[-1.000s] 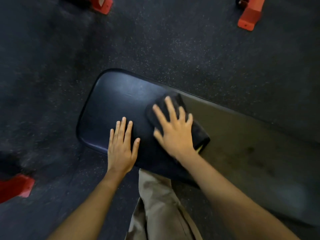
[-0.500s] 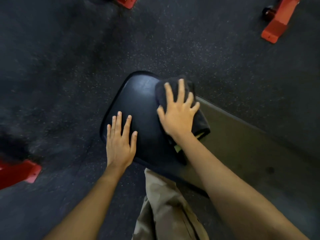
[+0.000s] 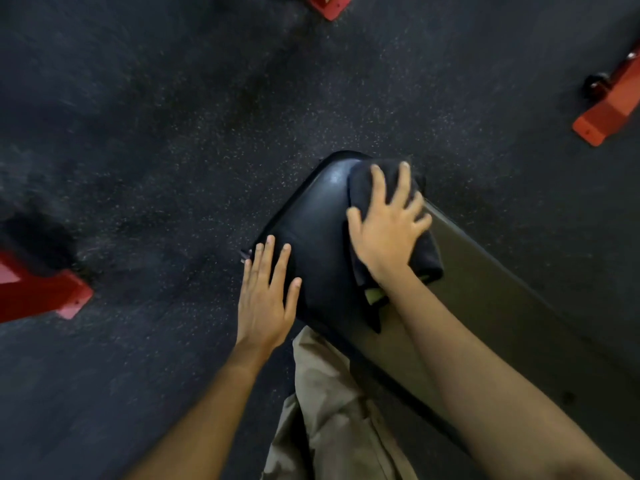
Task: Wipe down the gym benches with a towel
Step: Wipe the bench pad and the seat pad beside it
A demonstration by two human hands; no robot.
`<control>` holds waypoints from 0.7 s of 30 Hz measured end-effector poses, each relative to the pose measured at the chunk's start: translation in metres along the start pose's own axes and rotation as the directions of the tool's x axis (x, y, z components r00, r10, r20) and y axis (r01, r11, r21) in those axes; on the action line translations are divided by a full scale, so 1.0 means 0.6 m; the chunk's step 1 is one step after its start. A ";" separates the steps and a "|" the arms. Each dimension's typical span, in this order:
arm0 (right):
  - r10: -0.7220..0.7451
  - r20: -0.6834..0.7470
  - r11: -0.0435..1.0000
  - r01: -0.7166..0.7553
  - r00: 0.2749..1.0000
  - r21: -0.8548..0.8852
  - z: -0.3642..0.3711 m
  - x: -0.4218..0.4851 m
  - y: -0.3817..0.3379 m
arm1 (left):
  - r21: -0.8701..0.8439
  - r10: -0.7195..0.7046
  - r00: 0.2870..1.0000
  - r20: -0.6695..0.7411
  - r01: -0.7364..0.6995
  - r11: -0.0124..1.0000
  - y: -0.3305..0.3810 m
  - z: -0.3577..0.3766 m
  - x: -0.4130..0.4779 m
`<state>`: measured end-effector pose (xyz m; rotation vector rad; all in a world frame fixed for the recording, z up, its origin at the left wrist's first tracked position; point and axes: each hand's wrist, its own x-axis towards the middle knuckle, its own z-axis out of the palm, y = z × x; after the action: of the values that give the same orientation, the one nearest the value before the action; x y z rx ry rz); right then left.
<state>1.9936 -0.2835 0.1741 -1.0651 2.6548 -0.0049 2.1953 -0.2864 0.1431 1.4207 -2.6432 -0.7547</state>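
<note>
A black padded gym bench [image 3: 318, 237] runs from the middle of the view down to the right, its rounded end pointing away from me. A dark folded towel [image 3: 426, 258] lies on the far corner of that end, with a bit of yellow-green showing under it. My right hand [image 3: 389, 230] presses flat on the towel, fingers spread. My left hand [image 3: 265, 299] rests flat on the near left edge of the pad, fingers straight and together.
Dark speckled rubber flooring [image 3: 173, 150] surrounds the bench. Red metal equipment feet stand at the left [image 3: 45, 292], the top [image 3: 329, 5] and the upper right [image 3: 609, 105], the last with a small black wheel. My beige trouser leg [image 3: 329, 410] is beside the bench.
My right hand has slid the towel toward the far end corner of the pad. The left hand stayed flat on the near edge. The view has shifted, so the bench sits further right.
</note>
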 end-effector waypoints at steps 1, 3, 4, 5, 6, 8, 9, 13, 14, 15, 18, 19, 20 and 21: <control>-0.096 0.002 0.995 0.096 0.995 -0.033 0.003 0.004 -0.021 | -0.006 -0.009 1.000 0.003 0.009 1.000 -0.002 -0.001 -0.004; -0.357 -0.001 0.931 0.356 0.934 -0.085 0.013 -0.019 -0.038 | -0.013 -0.016 1.000 0.007 0.016 1.000 -0.008 -0.004 -0.012; -0.476 0.007 0.875 0.475 0.879 -0.096 0.018 -0.045 -0.029 | -0.013 -0.008 1.000 0.014 0.008 1.000 -0.007 -0.002 -0.016; -0.582 0.025 0.808 0.582 0.813 -0.093 0.023 -0.072 -0.015 | -0.016 -0.006 1.000 0.017 0.007 1.000 -0.009 -0.002 -0.020; -0.659 0.035 0.748 0.659 0.752 -0.076 0.026 -0.096 0.007 | -0.018 -0.007 1.000 0.018 0.008 1.000 -0.010 -0.003 -0.024; -0.729 0.026 0.682 0.730 0.684 -0.043 0.025 -0.121 0.058 | -0.033 -0.018 1.000 0.012 0.018 0.999 -0.013 -0.003 -0.026; -0.715 0.010 0.698 0.714 0.699 -0.045 0.023 -0.118 0.081 | -0.043 -0.021 1.000 0.009 0.021 0.999 -0.016 -0.003 -0.025; -0.307 -0.015 0.952 0.306 0.952 -0.025 0.007 -0.054 0.092 | -0.133 -0.027 1.000 -0.002 0.026 0.991 -0.016 0.000 -0.024; -0.188 -0.022 0.982 0.188 0.982 0.002 0.002 -0.029 0.070 | -0.170 -0.050 0.999 -0.016 0.046 0.984 -0.013 0.001 -0.024; -0.101 -0.030 0.995 0.102 0.994 0.015 -0.002 -0.005 0.044 | -0.213 -0.093 0.995 -0.040 0.082 0.973 -0.008 0.002 -0.025; -0.086 -0.039 0.996 0.084 0.996 -0.044 -0.002 0.044 -0.040 | -0.400 -0.316 0.942 -0.113 0.248 0.882 0.017 -0.001 -0.024; -0.138 -0.025 0.988 0.136 0.990 -0.071 -0.001 0.049 -0.066 | -0.484 -0.386 0.916 -0.110 0.290 0.826 0.027 0.000 -0.024; -0.197 -0.004 0.976 0.195 0.980 -0.094 0.002 0.049 -0.087 | -0.571 -0.451 0.887 -0.096 0.322 0.755 0.037 -0.001 -0.022; -0.255 0.025 0.961 0.256 0.967 -0.107 0.004 0.043 -0.107 | -0.651 -0.522 0.849 -0.084 0.350 0.674 0.041 0.001 -0.017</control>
<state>2.0201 -0.3477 0.1721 -1.4331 2.5123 0.0955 2.1820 -0.2667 0.1555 1.7818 -1.6006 -1.2207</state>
